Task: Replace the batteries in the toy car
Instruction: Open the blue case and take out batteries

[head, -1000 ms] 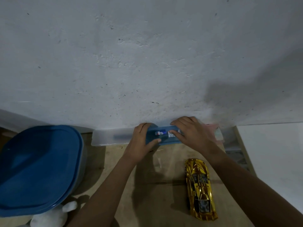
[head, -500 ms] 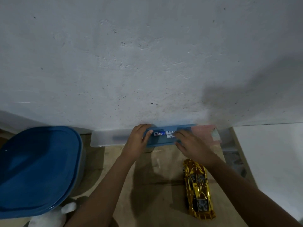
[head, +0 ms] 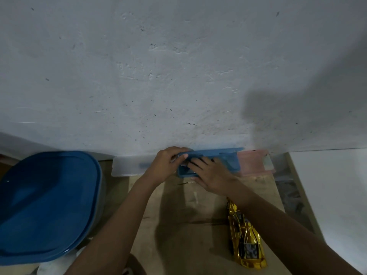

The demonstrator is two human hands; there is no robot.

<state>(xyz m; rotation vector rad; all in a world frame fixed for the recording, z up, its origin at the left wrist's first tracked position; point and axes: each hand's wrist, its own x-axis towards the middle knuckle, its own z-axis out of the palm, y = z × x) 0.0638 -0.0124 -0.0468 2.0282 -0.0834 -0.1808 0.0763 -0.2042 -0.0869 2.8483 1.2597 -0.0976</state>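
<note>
A person kneeling or leaning at a wooden worktop (head: 188, 225) digs into a blue case (head: 228, 165) pushed against the wall (head: 178, 76), flanked by a clear case (head: 127, 166) and a pink case (head: 254, 161). The left hand (head: 165, 165) pinches the left end of the lid (head: 214, 152) between thumb and curled fingers and props it up. The right hand (head: 213, 175) lies flat-backed over the opening with its fingers reaching inside; whether they have closed on anything cannot be told. The gold toy car (head: 246, 245) lies on the worktop near the person, just beside the right forearm and well apart from the case. A large blue bin lid (head: 45, 205) fills the left foreground.

The risks from here look small but real. The lid is held only at one end, so a slipping pinch could drop it onto the reaching fingers. A battery lifted out blind might also roll off across the worktop, and a careless sweep of the right forearm could knock the car.

Half a second ago the batteries showed plainly in the open case, with the right hand resting on its front edge. Now the fingers cover that spot and the lid stands higher — the search has moved inside. The car has not shifted.
</note>
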